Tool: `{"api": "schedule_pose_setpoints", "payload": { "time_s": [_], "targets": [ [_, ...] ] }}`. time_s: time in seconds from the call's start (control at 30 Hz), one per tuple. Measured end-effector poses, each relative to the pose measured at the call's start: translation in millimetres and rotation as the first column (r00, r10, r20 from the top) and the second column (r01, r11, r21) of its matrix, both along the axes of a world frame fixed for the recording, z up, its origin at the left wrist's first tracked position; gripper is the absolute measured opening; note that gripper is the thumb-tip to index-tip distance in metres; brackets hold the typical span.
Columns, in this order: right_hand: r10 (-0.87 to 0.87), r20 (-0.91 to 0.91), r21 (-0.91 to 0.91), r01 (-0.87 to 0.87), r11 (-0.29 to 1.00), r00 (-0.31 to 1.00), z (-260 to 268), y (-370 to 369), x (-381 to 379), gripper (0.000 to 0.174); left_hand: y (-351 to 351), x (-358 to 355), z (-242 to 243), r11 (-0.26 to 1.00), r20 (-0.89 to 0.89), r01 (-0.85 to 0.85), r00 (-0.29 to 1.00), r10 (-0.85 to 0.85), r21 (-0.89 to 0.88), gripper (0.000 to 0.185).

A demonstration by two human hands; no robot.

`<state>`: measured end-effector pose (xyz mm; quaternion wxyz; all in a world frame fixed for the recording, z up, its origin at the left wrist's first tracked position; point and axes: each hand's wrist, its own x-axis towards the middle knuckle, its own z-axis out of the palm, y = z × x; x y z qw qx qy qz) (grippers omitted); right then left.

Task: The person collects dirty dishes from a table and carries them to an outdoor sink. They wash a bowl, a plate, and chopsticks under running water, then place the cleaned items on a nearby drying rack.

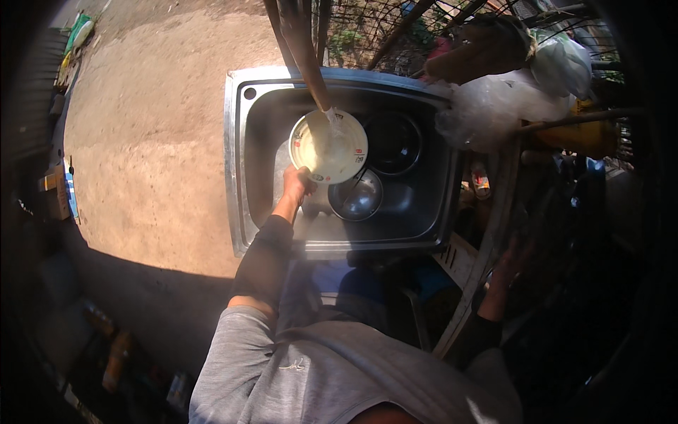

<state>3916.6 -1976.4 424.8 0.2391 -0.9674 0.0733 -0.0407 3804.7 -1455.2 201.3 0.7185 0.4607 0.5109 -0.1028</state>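
Observation:
My left hand [299, 184] grips the near left rim of a round cream bowl [302, 153] with small printed marks. It holds the bowl over a stainless-steel sink [254, 175]. Water [333, 121] runs into the bowl from the end of a brown pipe [310, 74]. A shiny round metal bowl [360, 199] rests in the basin close to my left hand, and a dark round pan [400, 146] lies beyond it. Off to the right, my right hand [508, 262] is blurred in deep shadow beside a wooden bar [484, 259]; whether it holds anything cannot be made out.
Plastic bags [498, 106] hang at the sink's back right, by wire mesh [365, 21] and poles. A small bottle [480, 183] stands right of the sink. Bare ground [148, 148] stretches along the left, with a cardboard box [55, 193] at its far side.

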Motion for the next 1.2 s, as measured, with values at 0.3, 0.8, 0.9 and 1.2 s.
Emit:
{"api": "schedule_pose_setpoints", "payload": {
  "time_s": [0.3, 0.8, 0.9, 1.2],
  "targets": [
    [0.622, -0.111, 0.141, -0.607, 0.782, 0.775, -151.4, 371.6, 11.2, 0.036, -7.4, 9.4, 25.9, 0.994, -0.062, 0.084, 0.995, -0.079, 0.074, 0.032],
    [0.806, -0.25, 0.256, -0.767, 0.589, 0.536, -203.9, 410.4, -3.1, 0.04, 6.1, -5.4, 36.9, 0.996, 0.21, -0.002, 0.978, -0.018, 0.094, 0.054],
    [0.714, -0.306, 0.371, -0.612, 0.699, 0.63, -198.9, 416.1, -5.6, 0.035, 13.8, -5.0, 38.5, 0.967, -0.04, 0.155, 0.988, -0.15, 0.203, 0.053],
    [0.751, -0.358, 0.269, -0.709, 0.652, 0.555, -207.4, 425.6, -26.4, 0.031, 29.8, -8.1, 41.0, 0.979, 0.177, 0.116, 0.973, -0.146, 0.17, 0.052]
  ]
}}
